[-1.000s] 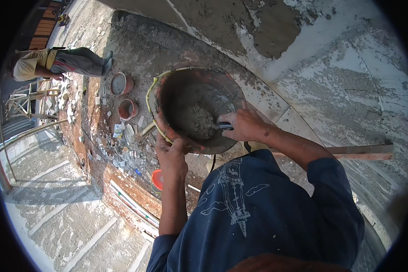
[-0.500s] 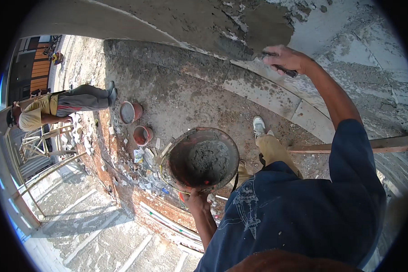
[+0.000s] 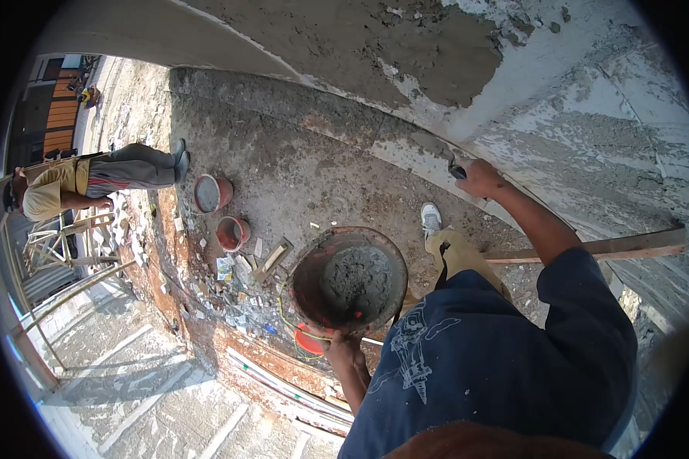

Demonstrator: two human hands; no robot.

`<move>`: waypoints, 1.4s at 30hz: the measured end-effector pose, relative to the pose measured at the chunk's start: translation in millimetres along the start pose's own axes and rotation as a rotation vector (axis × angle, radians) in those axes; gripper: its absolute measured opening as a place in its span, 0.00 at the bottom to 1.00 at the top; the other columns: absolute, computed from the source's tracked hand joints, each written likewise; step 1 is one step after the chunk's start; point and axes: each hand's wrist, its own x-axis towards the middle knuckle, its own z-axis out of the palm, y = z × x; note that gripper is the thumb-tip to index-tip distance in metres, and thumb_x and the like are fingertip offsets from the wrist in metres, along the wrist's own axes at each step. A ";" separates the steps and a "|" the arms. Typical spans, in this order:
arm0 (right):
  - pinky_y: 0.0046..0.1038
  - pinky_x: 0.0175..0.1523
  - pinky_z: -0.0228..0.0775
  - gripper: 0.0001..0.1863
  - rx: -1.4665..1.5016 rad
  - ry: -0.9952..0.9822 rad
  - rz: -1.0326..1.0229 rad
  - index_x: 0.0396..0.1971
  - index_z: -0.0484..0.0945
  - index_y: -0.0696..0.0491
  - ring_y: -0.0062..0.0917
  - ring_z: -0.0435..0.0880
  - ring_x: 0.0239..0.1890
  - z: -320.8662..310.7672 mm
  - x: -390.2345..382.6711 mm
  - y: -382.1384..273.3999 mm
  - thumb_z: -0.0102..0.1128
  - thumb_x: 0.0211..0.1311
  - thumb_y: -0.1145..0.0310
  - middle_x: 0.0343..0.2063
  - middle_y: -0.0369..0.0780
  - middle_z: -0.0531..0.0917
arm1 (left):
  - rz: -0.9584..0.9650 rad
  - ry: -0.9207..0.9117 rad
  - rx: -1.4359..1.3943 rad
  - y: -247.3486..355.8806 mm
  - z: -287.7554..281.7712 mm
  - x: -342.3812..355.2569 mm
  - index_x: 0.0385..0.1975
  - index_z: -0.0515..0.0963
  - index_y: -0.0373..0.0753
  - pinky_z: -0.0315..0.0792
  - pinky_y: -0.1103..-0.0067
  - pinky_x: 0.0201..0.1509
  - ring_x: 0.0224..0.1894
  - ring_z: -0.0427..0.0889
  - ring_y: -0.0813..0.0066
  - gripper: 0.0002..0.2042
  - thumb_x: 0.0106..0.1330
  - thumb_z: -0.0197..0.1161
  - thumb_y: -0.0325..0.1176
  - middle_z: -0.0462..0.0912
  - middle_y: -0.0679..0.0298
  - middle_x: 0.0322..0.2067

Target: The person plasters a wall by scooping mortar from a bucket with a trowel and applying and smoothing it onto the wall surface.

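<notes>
My left hand [image 3: 344, 352] is closed on the near rim of a round, dark, mortar-stained bucket [image 3: 302, 268]. Wet grey mortar [image 3: 360, 279] lies inside it, and the bucket is held up in front of my body. To the right, my right hand [image 3: 480, 180] is closed around the dark handle of a trowel [image 3: 458, 172]. Its blade is hard to make out against the pale strip along the wall's foot. Above the hand, the wall [image 3: 574, 107] is partly covered by a patch of fresh grey plaster [image 3: 444, 53].
Two red buckets [image 3: 223, 193] stand on the ground to the left, near another person [image 3: 130, 168]. A wooden float [image 3: 272, 260] lies beside rubble. Below my left hand is a red bowl-like container [image 3: 311, 338]. A timber plank [image 3: 589, 251] leans at my right.
My right hand has come down from the plastered wall with the trowel to the strip at its foot. The bucket has shifted slightly down and tilts a little differently; my left hand still grips it.
</notes>
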 end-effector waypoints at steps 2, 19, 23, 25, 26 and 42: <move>0.48 0.54 0.77 0.25 -0.063 0.119 -0.021 0.56 0.77 0.51 0.50 0.85 0.47 18.2 57.5 3.0 0.64 0.58 0.60 0.42 0.54 0.85 | 0.076 -0.039 0.039 1.2 4.9 -5.2 0.69 0.60 0.29 0.88 0.68 0.47 0.48 0.85 0.55 0.31 0.63 0.56 0.19 0.77 0.45 0.56; 0.43 0.57 0.78 0.28 0.149 0.811 -0.210 0.59 0.80 0.45 0.48 0.85 0.51 -169.0 37.6 -19.5 0.70 0.58 0.55 0.50 0.48 0.86 | -0.028 -0.026 0.064 27.8 23.1 -32.4 0.70 0.62 0.43 0.81 0.77 0.30 0.38 0.82 0.68 0.35 0.60 0.58 0.15 0.77 0.54 0.53; 0.44 0.52 0.79 0.26 0.184 0.798 -0.153 0.59 0.80 0.45 0.48 0.86 0.46 -149.7 -12.9 -0.9 0.70 0.58 0.59 0.46 0.50 0.86 | -0.036 -0.023 -0.080 18.6 28.9 -30.5 0.59 0.64 0.35 0.84 0.71 0.35 0.38 0.85 0.60 0.25 0.60 0.59 0.15 0.78 0.50 0.47; 0.44 0.48 0.81 0.24 0.175 0.843 -0.170 0.57 0.81 0.45 0.49 0.87 0.41 -130.8 -18.4 4.1 0.69 0.59 0.63 0.39 0.48 0.88 | -0.009 -0.053 -0.107 15.6 32.2 -27.2 0.47 0.67 0.27 0.87 0.65 0.40 0.38 0.86 0.53 0.16 0.60 0.60 0.16 0.80 0.47 0.40; 0.44 0.48 0.81 0.24 0.178 0.793 -0.099 0.57 0.81 0.45 0.49 0.87 0.41 -123.1 -12.5 5.5 0.69 0.59 0.63 0.39 0.48 0.88 | 0.058 -0.081 0.005 15.5 33.9 -25.6 0.50 0.64 0.26 0.87 0.63 0.42 0.40 0.86 0.51 0.19 0.60 0.59 0.15 0.79 0.45 0.44; 0.45 0.52 0.78 0.26 0.202 0.748 -0.079 0.58 0.81 0.46 0.47 0.86 0.49 -182.4 -38.2 -19.1 0.70 0.58 0.59 0.44 0.52 0.86 | 0.215 -0.122 0.219 39.3 44.5 -21.6 0.70 0.59 0.38 0.86 0.67 0.38 0.40 0.86 0.56 0.39 0.56 0.63 0.12 0.78 0.47 0.52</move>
